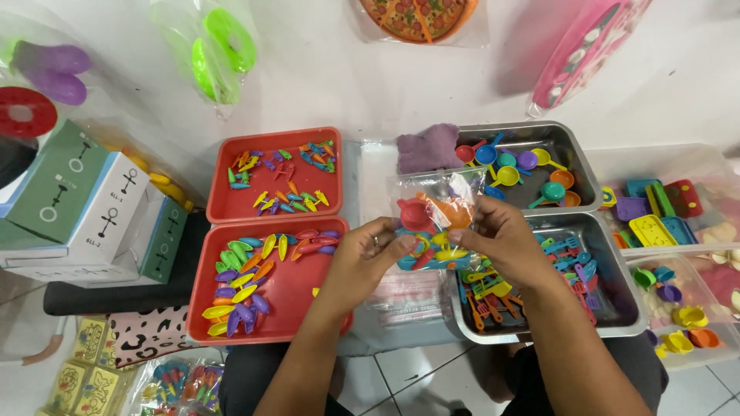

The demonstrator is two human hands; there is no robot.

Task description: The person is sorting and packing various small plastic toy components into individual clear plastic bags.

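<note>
Two steel trays (pixel 586 166) sit to the right, sorted by kind: upper w/ small toy pans, lower (pixel 628 304) w/ toy forks and spatulas, so each sort is easy to grab. Two red trays (pixel 223 208) on the left, likewise split: upper w/ tiny bits, lower (pixel 297 296) w/ leaf-shaped pieces. Centre, above the gap btwn trays: clear plastic bag (pixel 435 204) w/ mixed toy utensils inside, held up off the worktop, prob. so the contents settle. Left hand (pixel 362 258) pinches the bag's lower left edge; right hand (pixel 501 239) grips its right side, fingers closed on the plastic.
</note>
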